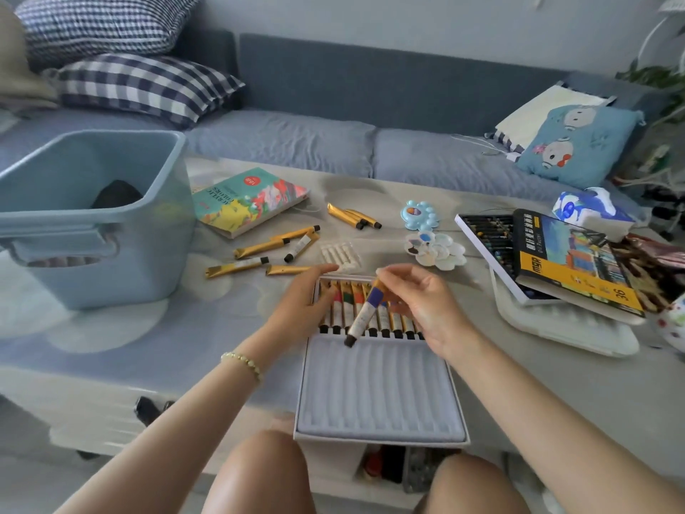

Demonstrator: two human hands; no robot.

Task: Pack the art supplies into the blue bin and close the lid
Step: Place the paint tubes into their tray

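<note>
Open blue bin (148, 217) beside scattered paint tubes (259, 248)

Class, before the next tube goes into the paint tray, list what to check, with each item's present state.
1. Right hand pinches the purple-banded tube: ok.
2. Free slots in the tray: ok, near row bare.
3. Left hand rests on the filled row: ok.
4. Loose tubes all gathered: not ok, several lie on the table.
5. Blue bin open: ok.
6. Lid within reach: cannot tell, not in view.

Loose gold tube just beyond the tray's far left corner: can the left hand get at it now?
Probably yes. The left hand looks free, and the gold tube lies uncovered on the table right beside that hand.
</note>
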